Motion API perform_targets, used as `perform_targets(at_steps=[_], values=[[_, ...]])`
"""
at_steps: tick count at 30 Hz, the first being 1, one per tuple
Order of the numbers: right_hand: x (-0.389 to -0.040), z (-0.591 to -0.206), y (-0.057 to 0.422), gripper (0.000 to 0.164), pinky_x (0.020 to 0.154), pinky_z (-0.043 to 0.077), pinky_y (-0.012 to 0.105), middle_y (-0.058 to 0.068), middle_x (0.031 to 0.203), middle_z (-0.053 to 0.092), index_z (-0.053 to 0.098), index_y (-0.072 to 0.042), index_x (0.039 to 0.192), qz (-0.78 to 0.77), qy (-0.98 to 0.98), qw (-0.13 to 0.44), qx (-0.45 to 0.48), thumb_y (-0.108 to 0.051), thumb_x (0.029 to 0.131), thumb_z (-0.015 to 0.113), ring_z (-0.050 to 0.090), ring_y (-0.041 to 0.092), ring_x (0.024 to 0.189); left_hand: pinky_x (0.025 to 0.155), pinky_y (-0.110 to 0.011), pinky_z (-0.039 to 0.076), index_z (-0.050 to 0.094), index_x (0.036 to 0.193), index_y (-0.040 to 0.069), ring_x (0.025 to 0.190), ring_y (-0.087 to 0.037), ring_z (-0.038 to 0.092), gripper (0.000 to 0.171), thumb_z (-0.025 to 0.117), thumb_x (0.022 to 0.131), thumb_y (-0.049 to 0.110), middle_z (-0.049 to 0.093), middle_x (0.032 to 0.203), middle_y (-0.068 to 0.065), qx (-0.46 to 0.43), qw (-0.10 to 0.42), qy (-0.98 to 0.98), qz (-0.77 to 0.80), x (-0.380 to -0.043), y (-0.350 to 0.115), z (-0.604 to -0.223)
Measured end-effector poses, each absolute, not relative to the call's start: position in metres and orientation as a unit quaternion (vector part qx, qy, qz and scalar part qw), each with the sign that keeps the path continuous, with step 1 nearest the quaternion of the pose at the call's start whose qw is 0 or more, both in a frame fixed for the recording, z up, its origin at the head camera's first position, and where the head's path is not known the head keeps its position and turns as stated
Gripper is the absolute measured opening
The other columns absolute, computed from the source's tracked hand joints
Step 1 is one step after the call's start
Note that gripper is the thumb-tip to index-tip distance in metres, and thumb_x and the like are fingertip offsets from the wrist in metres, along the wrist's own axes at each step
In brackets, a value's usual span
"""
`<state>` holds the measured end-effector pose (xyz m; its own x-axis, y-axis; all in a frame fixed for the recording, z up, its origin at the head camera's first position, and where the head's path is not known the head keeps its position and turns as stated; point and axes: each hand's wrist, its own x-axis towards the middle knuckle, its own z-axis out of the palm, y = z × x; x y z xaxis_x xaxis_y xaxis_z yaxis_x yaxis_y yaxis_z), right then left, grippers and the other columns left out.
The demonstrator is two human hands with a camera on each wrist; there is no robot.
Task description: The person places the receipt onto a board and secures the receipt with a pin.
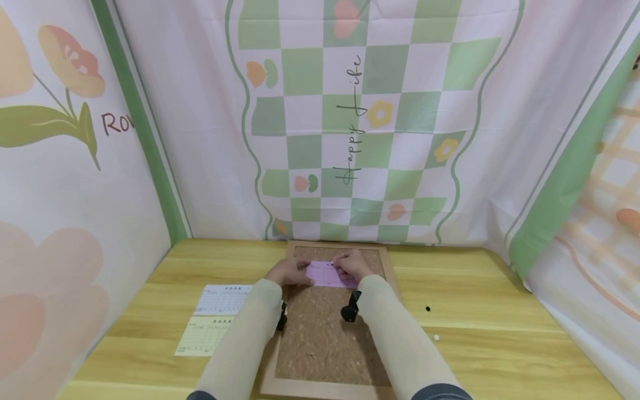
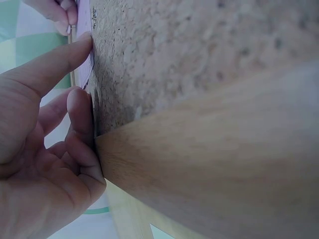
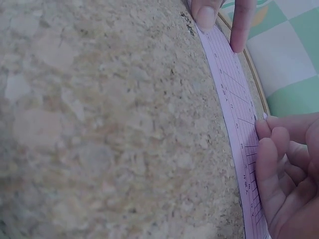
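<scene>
While the left hand [image 1: 292,271] steadies the left end of the pink slip [image 1: 320,273], the head view shows the right hand [image 1: 353,263] over the slip's right part. The slip lies on the far part of the corkboard [image 1: 325,344], just inside its far rim. Beyond that rim hangs the curtain [image 1: 340,122], so reaching room seems scant there; toward the near side a broad stretch of cork lies uncovered. On the table [image 1: 480,283], a black bit [image 1: 428,308] and a white bit [image 1: 436,338] sit right of the corkboard; a blue form [image 1: 222,300] and a yellow form [image 1: 200,336] lie left of it, under the left sleeve's path.

From the left wrist, the left hand grips nothing: its thumb stretches onto the slip, the lower fingers bent beside the corkboard's left frame, which limits room for them.

Seen from the right wrist, the right hand's fingertips are closed in a pinch on a small pale pin [image 3: 265,115] at the slip's far edge. Good work probably means keeping the slip flat and square to the corkboard, and pushing straight down, away from the left fingertips.
</scene>
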<state>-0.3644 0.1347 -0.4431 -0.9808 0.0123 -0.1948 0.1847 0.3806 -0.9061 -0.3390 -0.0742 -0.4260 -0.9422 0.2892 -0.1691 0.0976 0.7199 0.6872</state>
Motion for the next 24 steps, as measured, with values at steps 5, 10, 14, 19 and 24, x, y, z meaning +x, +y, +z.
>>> perform_targets(at_steps=[5, 10, 14, 19, 24], values=[[-0.366, -0.4447, 0.1339, 0.02, 0.05, 0.045, 0.022, 0.004, 0.069, 0.06, 0.072, 0.006, 0.108, -0.547, 0.833, 0.063, 0.054, -0.002, 0.092, 0.062, 0.053, 0.011, 0.056, 0.11, -0.052, 0.034, 0.056, 0.144, 0.013, 0.136, -0.036, 0.042, 0.064, 0.08, 0.086, 0.024, 0.049, 0.148, -0.016, 0.106, 0.129, 0.919, 0.358, -0.3398, -0.0738, -0.4275], [-0.3672, -0.4459, 0.1329, 0.022, 0.053, 0.05, 0.024, 0.006, 0.07, 0.064, 0.071, 0.009, 0.107, -0.55, 0.832, 0.051, 0.05, 0.0, 0.088, 0.063, 0.058, 0.012, 0.059, 0.11, -0.05, 0.035, 0.055, 0.144, 0.013, 0.136, -0.035, 0.043, 0.064, 0.08, 0.086, 0.024, 0.049, 0.148, -0.015, 0.103, 0.127, 0.918, 0.361, -0.3372, -0.0739, -0.4268], [-0.3692, -0.4476, 0.1334, 0.024, 0.054, 0.052, 0.024, 0.006, 0.07, 0.065, 0.072, 0.008, 0.108, -0.543, 0.837, 0.046, 0.056, 0.0, 0.087, 0.063, 0.059, 0.012, 0.059, 0.11, -0.05, 0.035, 0.055, 0.145, 0.012, 0.136, -0.035, 0.042, 0.064, 0.079, 0.087, 0.024, 0.048, 0.149, -0.017, 0.104, 0.125, 0.918, 0.361, -0.3355, -0.0732, -0.4259], [-0.3692, -0.4474, 0.1339, 0.025, 0.053, 0.052, 0.024, 0.007, 0.071, 0.065, 0.073, 0.008, 0.106, -0.54, 0.839, 0.048, 0.057, 0.0, 0.085, 0.062, 0.059, 0.013, 0.06, 0.109, -0.049, 0.036, 0.055, 0.144, 0.011, 0.136, -0.035, 0.043, 0.063, 0.078, 0.087, 0.023, 0.048, 0.147, -0.019, 0.104, 0.122, 0.92, 0.359, -0.3366, -0.0722, -0.4269], [-0.367, -0.4458, 0.134, 0.021, 0.054, 0.051, 0.024, 0.007, 0.07, 0.064, 0.074, 0.007, 0.1, -0.538, 0.84, 0.048, 0.053, -0.001, 0.085, 0.062, 0.058, 0.013, 0.061, 0.11, -0.05, 0.034, 0.054, 0.145, 0.012, 0.137, -0.036, 0.041, 0.064, 0.079, 0.087, 0.024, 0.049, 0.148, -0.016, 0.101, 0.125, 0.916, 0.367, -0.3393, -0.0732, -0.4297]])
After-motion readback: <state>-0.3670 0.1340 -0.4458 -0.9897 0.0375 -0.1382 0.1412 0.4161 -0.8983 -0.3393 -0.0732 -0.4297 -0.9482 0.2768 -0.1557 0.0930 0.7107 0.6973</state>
